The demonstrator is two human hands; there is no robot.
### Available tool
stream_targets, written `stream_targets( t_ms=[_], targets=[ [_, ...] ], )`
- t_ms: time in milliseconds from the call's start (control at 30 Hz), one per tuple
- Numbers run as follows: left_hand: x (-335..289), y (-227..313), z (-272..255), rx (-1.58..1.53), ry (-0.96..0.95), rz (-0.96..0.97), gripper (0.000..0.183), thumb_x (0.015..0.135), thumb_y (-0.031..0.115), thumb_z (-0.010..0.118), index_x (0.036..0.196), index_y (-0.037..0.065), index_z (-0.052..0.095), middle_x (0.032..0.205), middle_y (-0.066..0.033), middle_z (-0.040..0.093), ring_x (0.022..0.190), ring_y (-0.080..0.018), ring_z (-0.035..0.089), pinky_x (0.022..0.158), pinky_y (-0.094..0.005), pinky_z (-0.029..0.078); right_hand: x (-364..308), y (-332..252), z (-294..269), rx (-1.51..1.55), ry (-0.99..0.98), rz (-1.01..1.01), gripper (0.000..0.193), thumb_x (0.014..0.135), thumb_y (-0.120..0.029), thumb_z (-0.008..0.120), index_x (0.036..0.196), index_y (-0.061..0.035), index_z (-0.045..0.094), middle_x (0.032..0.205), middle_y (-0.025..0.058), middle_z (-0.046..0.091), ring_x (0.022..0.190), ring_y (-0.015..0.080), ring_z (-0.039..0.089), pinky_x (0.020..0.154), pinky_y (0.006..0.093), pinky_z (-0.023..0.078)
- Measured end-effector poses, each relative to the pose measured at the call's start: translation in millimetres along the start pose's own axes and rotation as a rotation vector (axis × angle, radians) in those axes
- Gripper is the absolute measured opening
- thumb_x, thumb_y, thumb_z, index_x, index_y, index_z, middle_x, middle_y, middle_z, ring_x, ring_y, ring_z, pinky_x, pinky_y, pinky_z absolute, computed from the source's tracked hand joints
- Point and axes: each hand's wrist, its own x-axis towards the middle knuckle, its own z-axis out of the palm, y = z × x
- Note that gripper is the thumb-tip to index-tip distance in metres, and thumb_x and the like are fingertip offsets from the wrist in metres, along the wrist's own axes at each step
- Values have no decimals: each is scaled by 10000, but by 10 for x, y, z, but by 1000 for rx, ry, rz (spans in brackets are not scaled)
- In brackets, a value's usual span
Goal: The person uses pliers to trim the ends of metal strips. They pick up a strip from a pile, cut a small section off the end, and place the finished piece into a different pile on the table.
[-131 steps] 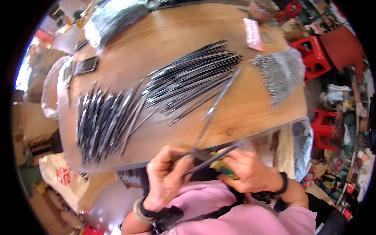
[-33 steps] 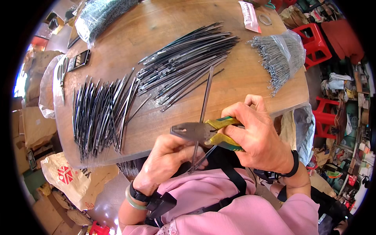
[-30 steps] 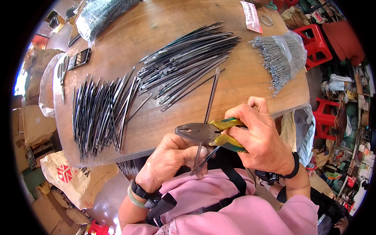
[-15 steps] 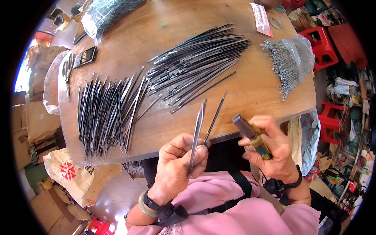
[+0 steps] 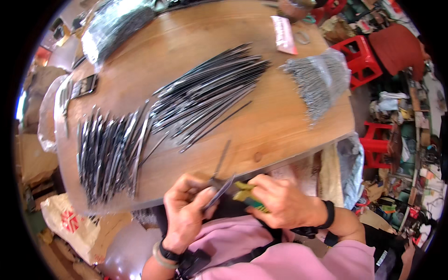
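Note:
My left hand point(image 5: 185, 205) pinches a flat metal strip point(image 5: 220, 192) and a thinner dark rod point(image 5: 223, 159) between thumb and fingers, just off the table's near edge. The strip slants toward my right hand, while the rod points up over the table. Wrapped in my right hand point(image 5: 284, 200) is a pair of pliers point(image 5: 247, 187) with yellow and green handles. The pliers are close beside the strip; motion blur hides whether their jaws touch it. Ahead lie two piles of similar dark strips, one pile point(image 5: 105, 158) at left and one pile point(image 5: 210, 93) in the middle.
On the wooden table point(image 5: 289, 121) lie a bundle of thin metal rods in clear plastic point(image 5: 319, 84), a pink-white packet point(image 5: 283, 35), a phone point(image 5: 85, 86), scissors point(image 5: 64, 100) and a large plastic-wrapped bundle point(image 5: 116, 32). Red stools point(image 5: 357, 60) stand at right.
My right hand has brought the pliers left and down, close to the strip in my left hand. The strip has tilted to the right. The view has shifted.

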Motion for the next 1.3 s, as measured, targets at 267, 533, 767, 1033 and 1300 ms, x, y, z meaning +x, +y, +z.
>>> stream_targets(
  t_ms=[267,533,767,1033,1300],
  targets=[
    [76,358,-187,68,192,77,106,889,1,637,933,45,551,650,-24,542,420,-86,429,362,-211,276,180,151,-382,24,59,-15,365,790,-245,784,1015,7,645,1164,200,611,875,356,659,727,397,552],
    [260,669,-786,943,544,706,169,910,48,648,1073,15,624,865,-72,610,752,-155,575,659,-276,443,-16,973,-1095,-752,255,1,186,679,25,676,853,24,610,1080,179,615,930,349,622,785,422,523],
    [407,337,-12,1461,178,866,373,786,5,713,1151,-20,638,1075,-183,593,1026,-355,572,878,-417,476,136,814,-1105,-808,299,-59,170,637,35,643,786,40,561,1117,159,620,913,340,612,758,419,520],
    [583,262,-114,1514,162,947,98,793,18,681,877,36,634,853,-122,544,831,-321,561,697,-423,484,158,496,-1255,-984,298,-96,116,656,-24,614,757,14,573,1091,152,631,912,301,605,754,398,516],
    [334,341,-184,1273,169,849,80,856,-90,612,871,-13,602,741,-106,550,600,-246,555,547,-317,419,35,188,-1423,-1009,325,-7,166,605,-22,638,743,17,554,1065,158,613,856,301,578,715,392,504]
  ],
)
